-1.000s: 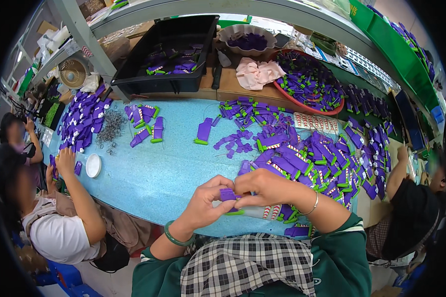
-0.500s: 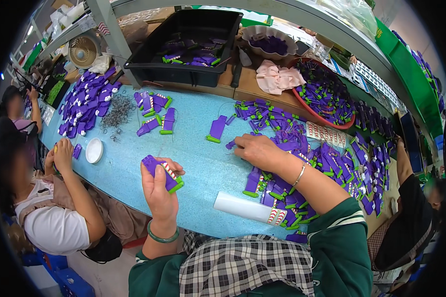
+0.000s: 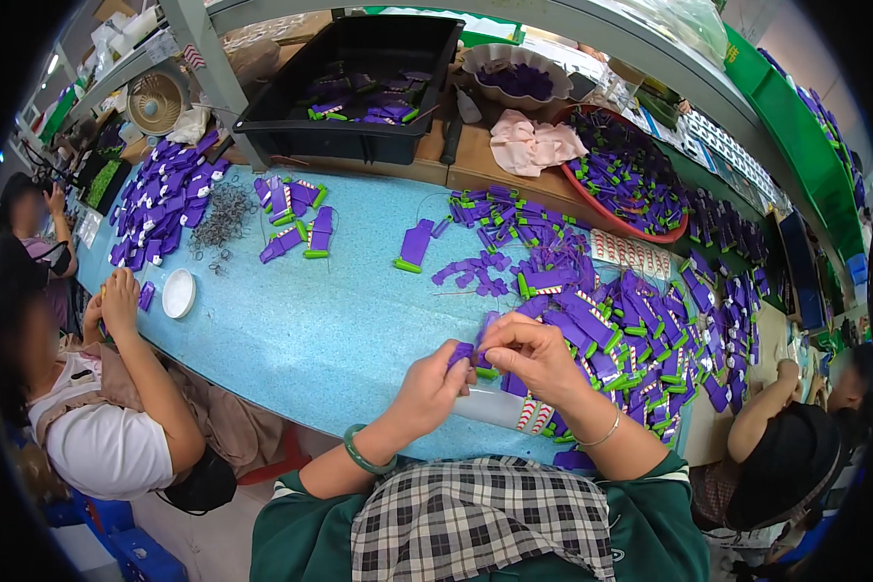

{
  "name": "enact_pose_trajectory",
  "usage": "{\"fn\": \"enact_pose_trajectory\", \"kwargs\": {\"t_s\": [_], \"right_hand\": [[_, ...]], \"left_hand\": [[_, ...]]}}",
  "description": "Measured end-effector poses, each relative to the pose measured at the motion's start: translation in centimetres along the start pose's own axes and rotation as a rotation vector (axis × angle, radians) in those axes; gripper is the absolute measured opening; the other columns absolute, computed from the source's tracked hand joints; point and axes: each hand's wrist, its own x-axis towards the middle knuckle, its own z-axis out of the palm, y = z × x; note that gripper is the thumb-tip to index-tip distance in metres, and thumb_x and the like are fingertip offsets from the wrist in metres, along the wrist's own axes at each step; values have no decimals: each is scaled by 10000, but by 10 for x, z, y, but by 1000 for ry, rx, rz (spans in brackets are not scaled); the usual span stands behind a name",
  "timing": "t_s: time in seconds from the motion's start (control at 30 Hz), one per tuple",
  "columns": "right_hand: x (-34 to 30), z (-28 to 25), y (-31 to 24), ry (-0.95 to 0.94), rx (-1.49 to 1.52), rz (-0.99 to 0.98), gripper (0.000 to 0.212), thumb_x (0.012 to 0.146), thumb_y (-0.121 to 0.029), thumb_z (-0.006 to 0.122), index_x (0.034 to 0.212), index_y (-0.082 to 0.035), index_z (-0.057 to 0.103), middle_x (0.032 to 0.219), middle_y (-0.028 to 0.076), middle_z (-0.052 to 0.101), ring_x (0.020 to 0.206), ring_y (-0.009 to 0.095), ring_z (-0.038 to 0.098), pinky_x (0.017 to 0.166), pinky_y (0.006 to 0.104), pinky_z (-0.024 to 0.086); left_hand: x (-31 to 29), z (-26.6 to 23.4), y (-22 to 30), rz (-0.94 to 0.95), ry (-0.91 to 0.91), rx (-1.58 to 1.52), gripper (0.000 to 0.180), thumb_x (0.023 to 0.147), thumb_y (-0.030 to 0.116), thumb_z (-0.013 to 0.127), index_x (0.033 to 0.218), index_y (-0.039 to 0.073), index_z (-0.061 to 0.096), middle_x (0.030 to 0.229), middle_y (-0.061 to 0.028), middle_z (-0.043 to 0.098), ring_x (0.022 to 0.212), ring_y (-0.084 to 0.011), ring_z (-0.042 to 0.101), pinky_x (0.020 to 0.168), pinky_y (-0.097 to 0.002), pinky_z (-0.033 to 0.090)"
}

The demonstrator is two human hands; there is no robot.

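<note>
Just above the near edge of the table, my two hands meet. My left hand [image 3: 425, 390] is closed around a purple plastic part [image 3: 460, 355] with a green end, mostly covered by fingers. My right hand [image 3: 538, 361] pinches with thumb and forefinger right beside that part; whatever is between the fingertips is too small to make out. Purple-and-green parts with red-and-white striped stickers [image 3: 592, 315] are heaped around my right hand. Several small purple pieces [image 3: 480, 272] lie past it. Under my wrists rests a white sticker sheet [image 3: 490, 406], striped at its right end.
A black bin [image 3: 359, 145], a pink cloth [image 3: 533, 143] and a red basket [image 3: 674, 233] of purple parts stand along the back. At left are a purple pile [image 3: 165, 199], metal rings [image 3: 223, 213] and a white bowl [image 3: 178, 293]. Co-workers sit on both sides.
My left hand has moved right and down with the purple part. My right hand has left the small purple pieces and come toward me to meet it.
</note>
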Motion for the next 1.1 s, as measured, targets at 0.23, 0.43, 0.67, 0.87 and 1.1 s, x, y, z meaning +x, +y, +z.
{"fn": "enact_pose_trajectory", "kwargs": {"t_s": [0.23, 0.43, 0.67, 0.87, 1.1], "right_hand": [[-27, 11, 5, 198, -69, 87, 93, 800, -4, 697, 874, 7, 643, 797, 33, 611, 628, 99, 565, 546, 225, 456], [-33, 16, -5, 237, -448, -99, 106, 784, -23, 703, 840, 0, 616, 744, 63, 574, 607, 148, 555, 533, 264, 444], [-29, 7, -5, 61, -439, -54, 158, 812, -125, 699, 833, -6, 596, 733, 92, 559, 606, 216, 562, 551, 321, 457], [-24, 0, -11, 24, -492, 27, 155, 812, -132, 698, 831, -10, 603, 726, 111, 591, 638, 232, 602, 573, 345, 474], [2, -96, -56, 4, -1015, 67, 150, 767, -141, 714, 841, -19, 668, 748, 93, 641, 683, 215, 629, 608, 325, 491]], "left_hand": [[-2, 15, 2, 72, -49, 162, 102, 921, 90, 521, 974, 5, 539, 769, -86, 610, 665, -163, 604, 612, -299, 481], [-4, 20, 15, 230, 4, 380, 151, 901, 124, 543, 979, -6, 544, 737, -138, 619, 650, -271, 622, 613, -345, 482], [-6, 19, 7, 89, -138, 290, 225, 948, 181, 492, 1012, -12, 588, 726, -103, 656, 651, -222, 650, 604, -329, 496], [-2, 22, 6, -50, -222, 75, 269, 974, 229, 485, 1069, 3, 598, 803, -86, 659, 758, -147, 637, 688, -321, 510], [83, -37, 24, 261, 209, 943, 322, 843, 266, 654, 1040, 37, 541, 950, -150, 604, 891, -323, 612, 772, -419, 506]]}}
